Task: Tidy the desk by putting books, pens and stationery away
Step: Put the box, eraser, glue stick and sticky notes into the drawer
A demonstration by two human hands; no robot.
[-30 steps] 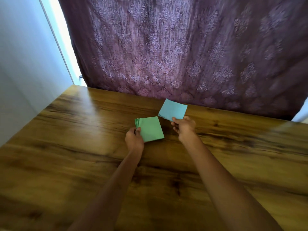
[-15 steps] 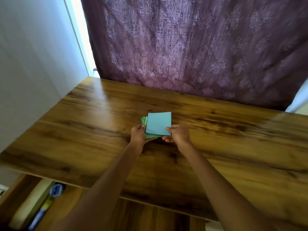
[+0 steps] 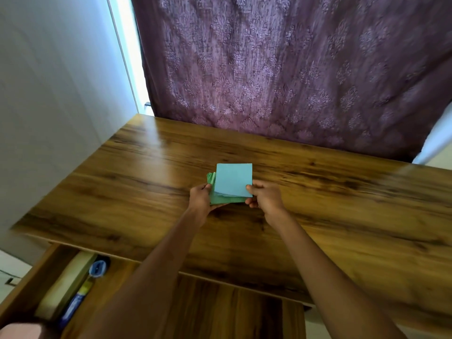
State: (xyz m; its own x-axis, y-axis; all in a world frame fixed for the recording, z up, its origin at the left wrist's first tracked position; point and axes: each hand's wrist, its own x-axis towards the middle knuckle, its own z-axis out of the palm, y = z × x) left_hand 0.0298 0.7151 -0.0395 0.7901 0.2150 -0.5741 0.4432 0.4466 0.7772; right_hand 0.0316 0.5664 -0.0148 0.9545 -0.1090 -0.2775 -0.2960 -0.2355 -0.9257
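Note:
A light blue square paper pad [image 3: 233, 179] lies on top of a green paper stack [image 3: 220, 199], both held just above the wooden desk [image 3: 342, 204] near its middle. My left hand [image 3: 201, 195] grips the green stack at its left near corner. The blue pad's right near corner is pinched by my right hand [image 3: 265, 196], thumb on top. Only the left edge and near edge of the green stack show under the blue pad.
An open drawer [image 3: 22, 292] sits below the desk's near left edge; it holds a cream book [image 3: 66, 285], a blue round item [image 3: 97, 267] and a blue and yellow pen-like item [image 3: 75, 302]. A purple curtain [image 3: 281, 69] hangs behind the desk; a white wall [image 3: 49, 94] is at left.
My right hand brought the blue pad down onto the green stack. The view tilted down and back, bringing the desk's near edge and the open drawer into sight.

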